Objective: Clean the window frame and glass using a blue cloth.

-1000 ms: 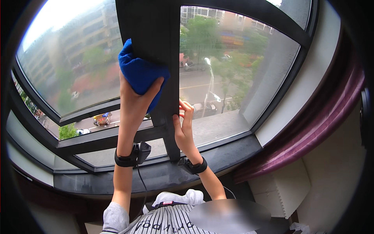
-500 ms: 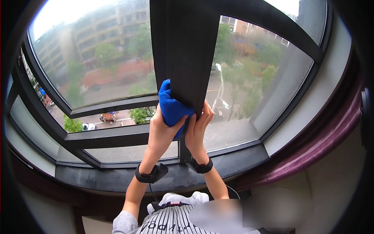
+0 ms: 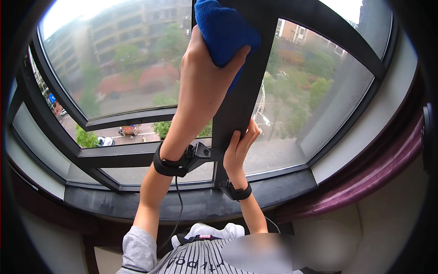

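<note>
A blue cloth (image 3: 226,34) is bunched in my left hand (image 3: 205,75) and pressed against the upper part of the dark vertical window post (image 3: 242,91). My left fingers are partly hidden by the cloth; the thumb lies over its lower right side. Lower down, my right hand (image 3: 239,153) grips the right edge of the same post, thumb on its face and fingers at its side by the glass. A black strap with a small camera (image 3: 200,153) sits on my left wrist, and another strap (image 3: 239,192) circles my right wrist.
To the left, a hazy window sash (image 3: 114,77) is tilted open above a gap showing the street. A fixed pane (image 3: 301,100) lies right of the post. Below runs a dark sill (image 3: 123,203). A purple curtain (image 3: 365,180) hangs at right. A cable (image 3: 179,201) trails from my left wrist.
My left hand has slid the blue cloth up along the post, away from my right hand. The right hand stays low on the post, moved only slightly.
</note>
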Motion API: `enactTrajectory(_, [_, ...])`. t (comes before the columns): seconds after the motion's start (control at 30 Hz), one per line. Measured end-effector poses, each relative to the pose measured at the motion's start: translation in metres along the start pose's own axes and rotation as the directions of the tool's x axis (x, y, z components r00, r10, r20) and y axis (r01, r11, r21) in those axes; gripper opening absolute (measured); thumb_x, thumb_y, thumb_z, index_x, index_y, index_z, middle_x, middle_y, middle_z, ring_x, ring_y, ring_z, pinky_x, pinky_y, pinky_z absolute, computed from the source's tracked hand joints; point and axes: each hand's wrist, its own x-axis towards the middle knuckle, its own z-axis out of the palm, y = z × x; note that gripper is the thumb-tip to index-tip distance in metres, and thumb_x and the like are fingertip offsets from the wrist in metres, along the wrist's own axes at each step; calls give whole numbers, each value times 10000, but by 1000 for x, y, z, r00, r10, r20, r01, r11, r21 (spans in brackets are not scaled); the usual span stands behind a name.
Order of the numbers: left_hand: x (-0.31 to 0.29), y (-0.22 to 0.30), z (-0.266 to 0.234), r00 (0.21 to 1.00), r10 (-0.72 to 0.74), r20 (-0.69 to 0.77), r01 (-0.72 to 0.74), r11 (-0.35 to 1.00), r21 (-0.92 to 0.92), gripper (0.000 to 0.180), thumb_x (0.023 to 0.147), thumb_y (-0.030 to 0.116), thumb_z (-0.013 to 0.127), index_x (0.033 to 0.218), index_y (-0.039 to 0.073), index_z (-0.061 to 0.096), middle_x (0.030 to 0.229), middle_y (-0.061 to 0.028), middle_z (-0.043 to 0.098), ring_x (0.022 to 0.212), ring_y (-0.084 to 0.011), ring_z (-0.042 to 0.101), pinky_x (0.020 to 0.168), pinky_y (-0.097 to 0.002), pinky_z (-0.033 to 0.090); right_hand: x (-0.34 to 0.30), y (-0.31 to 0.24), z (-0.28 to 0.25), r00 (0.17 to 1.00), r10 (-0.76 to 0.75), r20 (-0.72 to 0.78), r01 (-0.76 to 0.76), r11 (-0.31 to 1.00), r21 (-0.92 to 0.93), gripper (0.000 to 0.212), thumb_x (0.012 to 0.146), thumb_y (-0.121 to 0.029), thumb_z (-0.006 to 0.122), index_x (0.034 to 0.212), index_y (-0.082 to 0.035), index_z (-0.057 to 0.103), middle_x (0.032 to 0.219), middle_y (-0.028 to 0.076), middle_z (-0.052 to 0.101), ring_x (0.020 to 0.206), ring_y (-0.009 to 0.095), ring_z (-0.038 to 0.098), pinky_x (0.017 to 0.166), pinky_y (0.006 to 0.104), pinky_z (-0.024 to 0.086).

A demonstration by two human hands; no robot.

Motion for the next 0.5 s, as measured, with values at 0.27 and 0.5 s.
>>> enactTrajectory(0.27, [-114, -37, -7, 926, -327, 190, 312, 944, 104, 587, 829, 238, 763, 1242, -45, 457, 1104, -271, 629, 933, -443, 661, 779, -450, 532, -3, -9, 0, 998, 66, -20, -66, 997, 34, 470, 1035, -184, 414, 1462, -7, 328, 1311, 190, 372, 1233, 326, 364, 1050, 454, 294])
enactTrajectory(0.5, [-134, -59, -25, 717, -453, 530, 405, 889, 213, 533, 895, 306, 694, 1240, -41, 482, 968, -255, 687, 912, -406, 687, 775, -432, 548, -4, -1, 0, 994, 106, -41, -99, 985, 144, 457, 1040, -203, 403, 1463, -38, 353, 1301, 188, 386, 1246, 319, 370, 1058, 449, 300])
